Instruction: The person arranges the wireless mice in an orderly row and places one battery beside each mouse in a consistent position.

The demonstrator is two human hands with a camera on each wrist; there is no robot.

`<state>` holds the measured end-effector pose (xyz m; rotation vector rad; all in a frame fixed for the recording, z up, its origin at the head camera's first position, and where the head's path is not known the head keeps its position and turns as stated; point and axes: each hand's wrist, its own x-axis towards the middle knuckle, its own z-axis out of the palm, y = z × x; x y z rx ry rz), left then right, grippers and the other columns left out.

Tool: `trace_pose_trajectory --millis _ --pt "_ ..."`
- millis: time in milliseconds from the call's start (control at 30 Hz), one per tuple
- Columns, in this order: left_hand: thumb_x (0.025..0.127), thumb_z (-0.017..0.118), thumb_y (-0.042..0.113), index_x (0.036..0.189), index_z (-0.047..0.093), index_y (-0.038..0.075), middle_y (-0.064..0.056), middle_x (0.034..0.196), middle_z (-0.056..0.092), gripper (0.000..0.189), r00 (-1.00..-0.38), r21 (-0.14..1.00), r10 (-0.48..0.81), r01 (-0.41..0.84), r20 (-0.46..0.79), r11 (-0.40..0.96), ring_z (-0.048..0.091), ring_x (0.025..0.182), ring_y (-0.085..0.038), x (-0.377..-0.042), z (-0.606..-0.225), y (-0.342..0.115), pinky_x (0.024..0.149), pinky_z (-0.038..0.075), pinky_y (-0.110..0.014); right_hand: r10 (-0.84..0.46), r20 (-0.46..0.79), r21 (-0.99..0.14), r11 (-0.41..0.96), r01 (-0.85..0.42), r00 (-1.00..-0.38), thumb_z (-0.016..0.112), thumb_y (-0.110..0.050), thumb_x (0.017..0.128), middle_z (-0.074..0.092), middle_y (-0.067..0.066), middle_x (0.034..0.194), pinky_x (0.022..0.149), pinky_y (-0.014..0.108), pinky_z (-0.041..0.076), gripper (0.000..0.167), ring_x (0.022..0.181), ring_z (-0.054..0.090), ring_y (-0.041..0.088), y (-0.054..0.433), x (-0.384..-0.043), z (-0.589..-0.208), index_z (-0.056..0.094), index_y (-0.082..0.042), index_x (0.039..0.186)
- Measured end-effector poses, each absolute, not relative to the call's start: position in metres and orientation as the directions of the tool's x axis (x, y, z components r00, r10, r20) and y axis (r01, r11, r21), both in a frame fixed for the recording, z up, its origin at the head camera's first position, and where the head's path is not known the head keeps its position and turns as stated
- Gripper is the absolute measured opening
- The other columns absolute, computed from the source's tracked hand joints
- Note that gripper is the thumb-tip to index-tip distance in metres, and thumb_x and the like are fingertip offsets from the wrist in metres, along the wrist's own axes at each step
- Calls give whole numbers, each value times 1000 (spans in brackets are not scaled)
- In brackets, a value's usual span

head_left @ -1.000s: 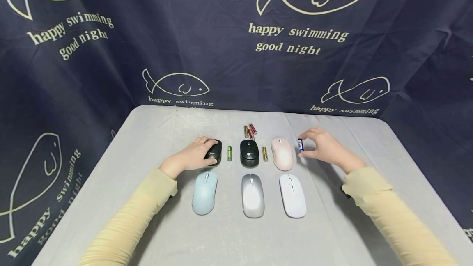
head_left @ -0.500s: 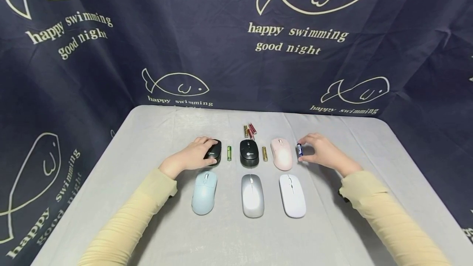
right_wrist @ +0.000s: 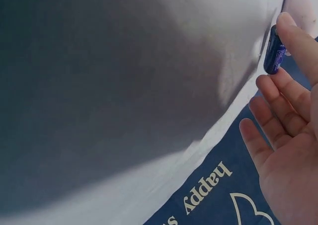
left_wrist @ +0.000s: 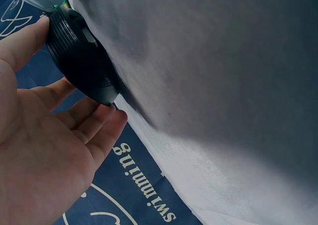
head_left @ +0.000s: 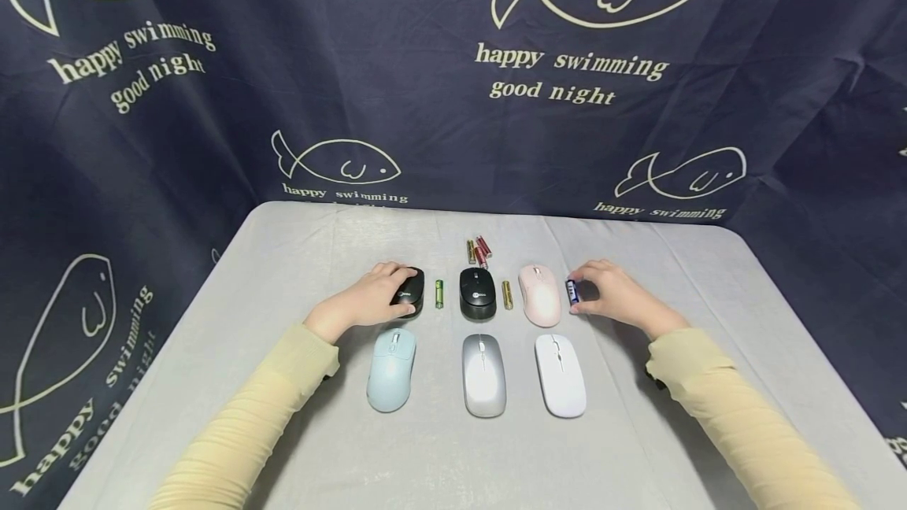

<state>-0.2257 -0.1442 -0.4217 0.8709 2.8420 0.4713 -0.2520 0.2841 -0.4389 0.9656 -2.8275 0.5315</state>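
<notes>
My left hand (head_left: 364,297) grips a black computer mouse (head_left: 416,290) at the left end of the back row. Its thumb and fingertips press opposite edges of the mouse (left_wrist: 79,56) in the left wrist view, with the palm off it. On the right, my right hand (head_left: 615,297) pinches a blue battery (head_left: 572,292) end to end between thumb and fingers, just right of a pink mouse (head_left: 541,295). The right wrist view shows the battery (right_wrist: 275,51) close over the cloth, the other fingers loosely bent. A green battery (head_left: 439,294) lies right of the left hand's mouse.
A second black mouse (head_left: 478,293) and a gold battery (head_left: 507,295) fill the back row's middle. Behind them lie red batteries (head_left: 483,245) and another gold one (head_left: 471,251). Light blue (head_left: 392,371), silver (head_left: 485,376) and white (head_left: 560,376) mice form the front row.
My right hand has brought the blue battery slightly left and down, nearer the pink mouse. The left hand and its black mouse have stayed put.
</notes>
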Motion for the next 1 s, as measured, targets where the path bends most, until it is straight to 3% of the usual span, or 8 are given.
trace_pose_trajectory --millis 1000 --pt "89 63 33 138 42 1 -21 137 44 63 -824 329 565 525 -35 785 39 126 -36 -230 -426 -145 104 35 -49 -580 165 -305 739 -601 -798 84 -25 67 65 16 104 92 50 43 53 101 57 35 285 -254 -438 66 3 108"
